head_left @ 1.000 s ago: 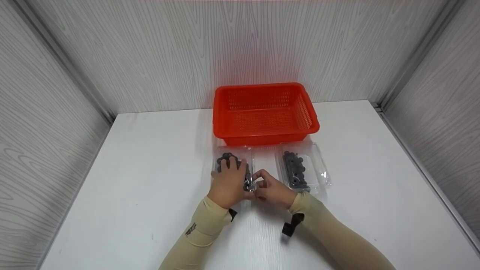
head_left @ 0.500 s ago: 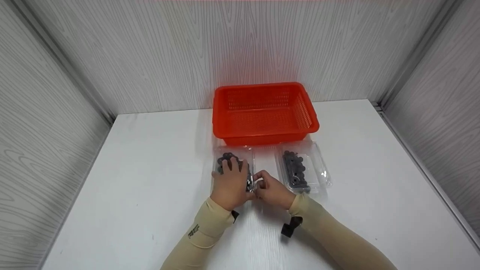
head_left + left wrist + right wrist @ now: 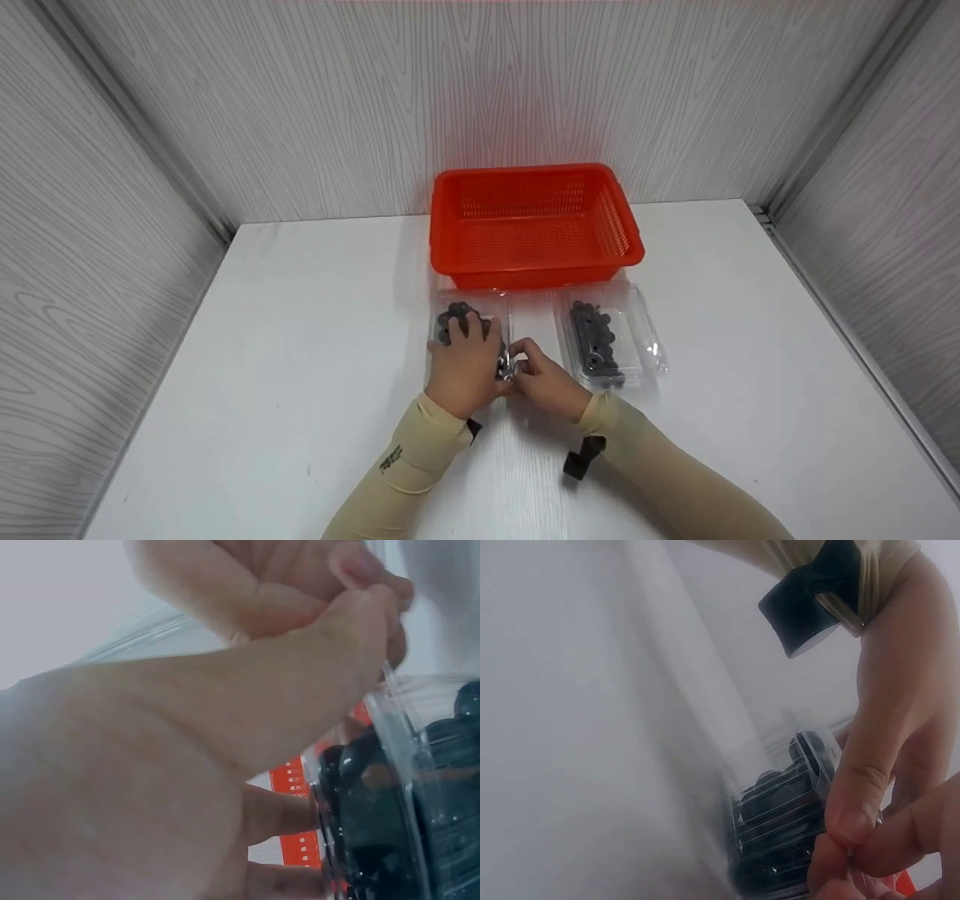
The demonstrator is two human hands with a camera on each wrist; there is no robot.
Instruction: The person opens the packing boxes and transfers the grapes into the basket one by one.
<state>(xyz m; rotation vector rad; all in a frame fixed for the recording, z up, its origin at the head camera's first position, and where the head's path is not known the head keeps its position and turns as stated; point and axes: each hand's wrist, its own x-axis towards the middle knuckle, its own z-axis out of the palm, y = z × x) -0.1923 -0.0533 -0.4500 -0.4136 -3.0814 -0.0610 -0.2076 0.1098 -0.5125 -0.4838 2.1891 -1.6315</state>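
Note:
Two clear plastic clamshell boxes of dark grapes lie side by side on the table. Over the left box (image 3: 442,307) my left hand (image 3: 465,367) spreads its fingers, while its thumb reaches the near right edge. At that edge the fingertips of my right hand (image 3: 547,382) pinch the plastic, touching the left thumb. In the left wrist view the thumb meets the other hand's fingertips (image 3: 375,574) beside the grapes (image 3: 375,817). Grapes (image 3: 776,814) also show through the ridged wall in the right wrist view. The right box (image 3: 630,322) stands untouched.
A red perforated basket (image 3: 536,277) stands behind the boxes, close to the back wall (image 3: 337,112). White panels rise on both sides of the white table (image 3: 315,337). A dark strap piece (image 3: 579,457) hangs at the right wrist.
Both hands stay at the left box in almost the same pose; the left hand has shifted very slightly. The whole head view has moved a little. Boxes and basket keep their arrangement.

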